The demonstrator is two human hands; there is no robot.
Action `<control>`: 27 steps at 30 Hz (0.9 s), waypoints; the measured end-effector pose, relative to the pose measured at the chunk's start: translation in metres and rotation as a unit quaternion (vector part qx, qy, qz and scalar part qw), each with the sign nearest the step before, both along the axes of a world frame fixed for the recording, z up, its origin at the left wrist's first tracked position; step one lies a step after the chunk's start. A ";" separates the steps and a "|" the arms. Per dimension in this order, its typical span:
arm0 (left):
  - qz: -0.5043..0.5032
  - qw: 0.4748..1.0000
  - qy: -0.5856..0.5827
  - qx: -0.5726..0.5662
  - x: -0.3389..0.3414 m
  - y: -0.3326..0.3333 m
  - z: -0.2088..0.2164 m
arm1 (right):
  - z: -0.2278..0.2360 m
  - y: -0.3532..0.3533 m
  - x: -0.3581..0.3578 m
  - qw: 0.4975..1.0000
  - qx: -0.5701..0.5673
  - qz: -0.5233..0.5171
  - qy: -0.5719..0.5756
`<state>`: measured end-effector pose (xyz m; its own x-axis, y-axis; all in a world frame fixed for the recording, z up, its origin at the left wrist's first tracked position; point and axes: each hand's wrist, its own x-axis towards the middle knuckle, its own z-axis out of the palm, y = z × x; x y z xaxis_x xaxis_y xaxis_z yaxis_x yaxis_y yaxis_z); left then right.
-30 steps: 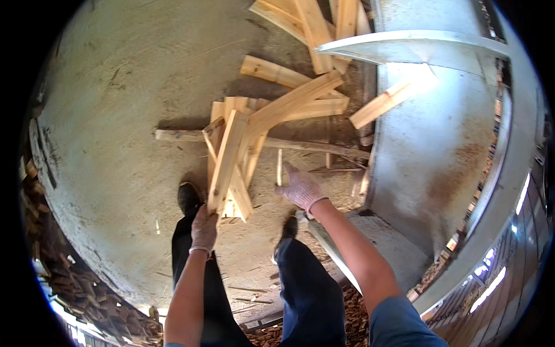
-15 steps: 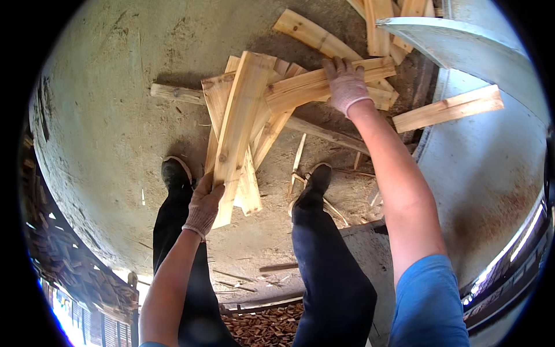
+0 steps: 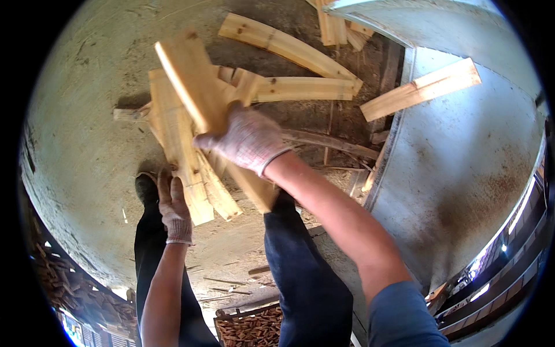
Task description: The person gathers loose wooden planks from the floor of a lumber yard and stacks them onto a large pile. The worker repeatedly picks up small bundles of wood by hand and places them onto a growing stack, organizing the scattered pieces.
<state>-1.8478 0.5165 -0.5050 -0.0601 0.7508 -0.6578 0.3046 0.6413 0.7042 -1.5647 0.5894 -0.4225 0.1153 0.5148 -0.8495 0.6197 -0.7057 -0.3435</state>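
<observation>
My right hand (image 3: 248, 139), in a pale knitted glove, grips a wooden board (image 3: 193, 75) about its middle. This board slants above the other boards, slightly blurred, one end up at the far left and the other near my right knee. My gloved left hand (image 3: 174, 205) rests at the left edge of another board (image 3: 193, 194), near its close end, fingers stretched out along it. Under the held board lie several more pale boards in a loose pile, partly hidden by it and by my right hand. One long board (image 3: 315, 88) sticks out to the right.
A curved-looking board (image 3: 283, 46) lies farther back. Another board (image 3: 422, 88) rests across the edge of a pale metal sheet (image 3: 462, 162) on the right. A dark stick (image 3: 332, 143) crosses the dusty floor. Wood pieces fill a crate (image 3: 251, 327) below my legs.
My right hand has come left and nearer, now lifting a board across the pile. My left hand has loosened, its fingers straightened. The whole view has shifted a little.
</observation>
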 end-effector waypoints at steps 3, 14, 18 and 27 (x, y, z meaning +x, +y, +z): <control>-0.142 0.973 0.134 0.120 0.007 0.012 0.008 | -0.031 -0.054 0.032 0.969 0.146 -0.092 -0.179; -0.306 0.877 0.286 0.234 0.074 0.020 0.008 | -0.050 -0.159 0.358 0.725 0.064 -0.613 -0.306; -0.316 0.887 0.281 0.184 0.075 0.022 0.014 | -0.037 -0.159 0.353 0.799 -0.033 -0.404 -0.445; -0.282 0.920 0.217 0.167 0.045 0.036 0.016 | 0.009 -0.132 0.151 0.930 0.127 -0.335 -0.085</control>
